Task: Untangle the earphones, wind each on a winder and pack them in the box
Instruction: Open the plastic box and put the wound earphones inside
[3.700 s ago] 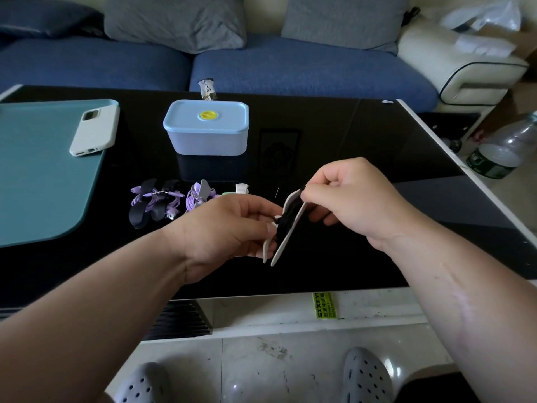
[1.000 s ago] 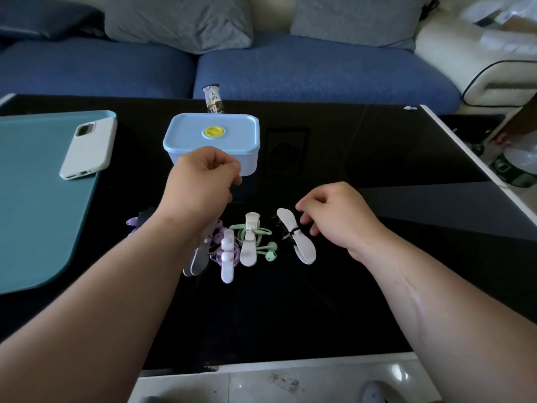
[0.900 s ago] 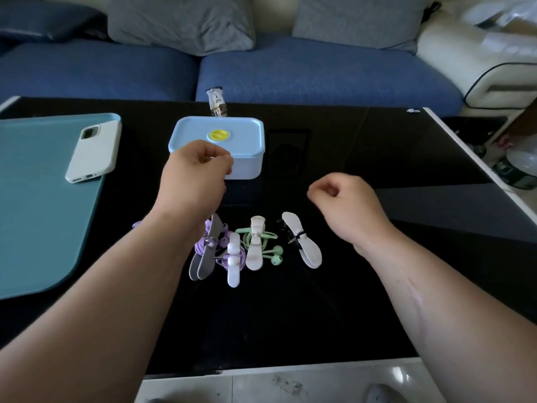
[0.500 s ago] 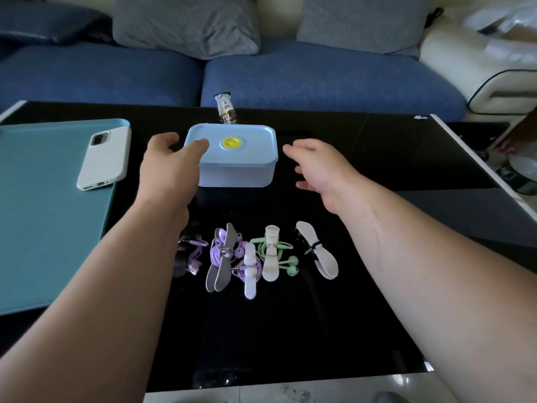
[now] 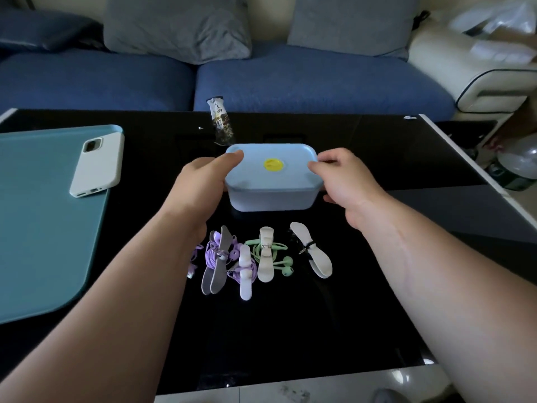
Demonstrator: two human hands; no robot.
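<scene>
At frame centre, a person's left hand [image 5: 200, 181] and right hand [image 5: 345, 181] clasp the short ends of the lidded blue box [image 5: 271, 196], wound earphones [image 5: 266, 257] lined up just below it, black tabletop [image 5: 290, 344] stretching on toward the lower edge.

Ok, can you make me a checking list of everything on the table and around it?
Surface: glossy black table.
Job's things: light blue box, lid on; nearer the person a row of purple earphones, green earphones and a white winder with a dark cord.
Clutter: white phone on a teal mat; snack wrapper behind the box.
Hands: left hand grips the box's left end, right hand its right end.
Cables: cords wound round winders; a purple bit shows beside the left arm.
Surroundings: blue sofa, grey cushions, bottle on the floor.
</scene>
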